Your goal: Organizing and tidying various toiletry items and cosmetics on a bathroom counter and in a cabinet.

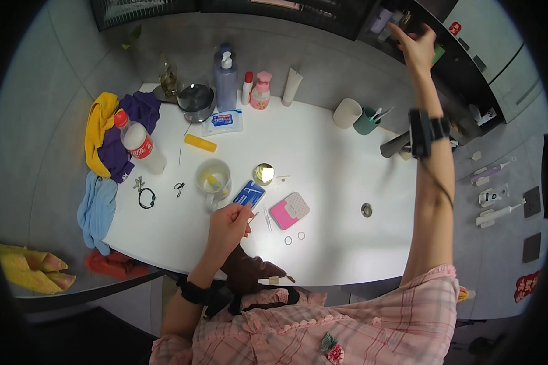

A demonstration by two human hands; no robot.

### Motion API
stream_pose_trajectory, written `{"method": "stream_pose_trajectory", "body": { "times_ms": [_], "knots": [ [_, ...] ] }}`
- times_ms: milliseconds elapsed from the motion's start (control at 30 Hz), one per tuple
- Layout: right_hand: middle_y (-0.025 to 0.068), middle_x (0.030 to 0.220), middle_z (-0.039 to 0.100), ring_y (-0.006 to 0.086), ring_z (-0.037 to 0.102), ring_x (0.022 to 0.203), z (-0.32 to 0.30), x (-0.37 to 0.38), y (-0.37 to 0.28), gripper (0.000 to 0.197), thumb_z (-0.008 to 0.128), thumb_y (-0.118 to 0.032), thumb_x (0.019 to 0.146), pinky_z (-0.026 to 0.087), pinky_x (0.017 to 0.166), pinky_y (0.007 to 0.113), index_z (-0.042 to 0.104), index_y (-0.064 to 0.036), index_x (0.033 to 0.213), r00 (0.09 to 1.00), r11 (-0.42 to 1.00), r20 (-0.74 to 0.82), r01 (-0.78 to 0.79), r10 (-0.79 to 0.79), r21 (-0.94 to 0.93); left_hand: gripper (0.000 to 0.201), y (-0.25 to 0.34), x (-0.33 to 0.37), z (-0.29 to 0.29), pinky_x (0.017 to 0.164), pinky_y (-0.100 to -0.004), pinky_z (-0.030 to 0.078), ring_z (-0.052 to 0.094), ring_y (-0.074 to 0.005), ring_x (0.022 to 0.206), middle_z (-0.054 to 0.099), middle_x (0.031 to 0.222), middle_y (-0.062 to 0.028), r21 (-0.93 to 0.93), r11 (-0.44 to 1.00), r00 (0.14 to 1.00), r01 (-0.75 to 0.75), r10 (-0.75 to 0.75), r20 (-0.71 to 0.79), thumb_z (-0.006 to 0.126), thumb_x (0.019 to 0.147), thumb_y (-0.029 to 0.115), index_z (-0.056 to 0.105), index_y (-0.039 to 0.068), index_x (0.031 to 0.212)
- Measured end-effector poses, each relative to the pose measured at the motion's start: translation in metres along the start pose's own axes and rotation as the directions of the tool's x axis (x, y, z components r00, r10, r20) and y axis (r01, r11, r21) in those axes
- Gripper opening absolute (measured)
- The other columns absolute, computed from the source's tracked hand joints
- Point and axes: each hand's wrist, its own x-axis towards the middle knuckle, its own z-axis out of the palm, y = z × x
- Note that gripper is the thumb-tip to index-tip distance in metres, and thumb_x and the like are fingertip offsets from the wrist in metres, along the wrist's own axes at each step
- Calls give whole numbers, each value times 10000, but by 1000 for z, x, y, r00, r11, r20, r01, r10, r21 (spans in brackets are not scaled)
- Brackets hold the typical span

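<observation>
My left hand is curled closed just above the table, next to a flat blue packet. A thin sliver shows by its fingertips, but what it grips is too small to name. My right hand reaches up to the dark open cabinet at the far right, thumb and fingers apart, with nothing seen between them. Close to my left hand are a glass mug with something yellow in it, a round gold tin, a pink and white case and slim tweezers.
Along the back stand a lavender pump bottle, a pink bottle, a white tube and two cups. A red-capped bottle and several cloths lie at the left. A brown cloth hangs over the front edge.
</observation>
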Motion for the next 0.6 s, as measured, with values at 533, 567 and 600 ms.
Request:
{"method": "stream_pose_trajectory", "body": {
  "times_ms": [533, 567, 600],
  "knots": [
    [113, 1277, 515, 295, 378, 1320, 81, -350, -35, 617, 752, -101, 573, 204, 1113, 530, 575, -132, 1164, 171, 778, 852, 524, -495, 347, 664, -34, -2, 9, 854, -438, 486, 566, -400, 1041, 500, 1230, -239, 774, 604, 955, -190, 296, 4, 713, 771, 171, 390, -42, 1311],
    [102, 1187, 570, 281, 424, 1281, 78, -344, -37, 574, 757, -112, 565, 228, 1102, 517, 589, -125, 1114, 172, 798, 852, 479, -495, 367, 664, -35, -1, 8, 854, -438, 486, 566, -400, 1041, 500, 1230, -239, 771, 601, 950, -209, 313, 13, 713, 771, 171, 390, -42, 1311],
    [73, 1020, 608, 267, 520, 1140, 70, -344, -40, 535, 768, -131, 545, 287, 1054, 486, 595, -127, 1051, 273, 812, 809, 453, -520, 369, 687, -41, -7, 5, 883, -433, 476, 540, -409, 1091, 487, 1255, -250, 751, 594, 908, -289, 420, 18, 712, 773, 159, 369, -41, 1334]
  ]
}}
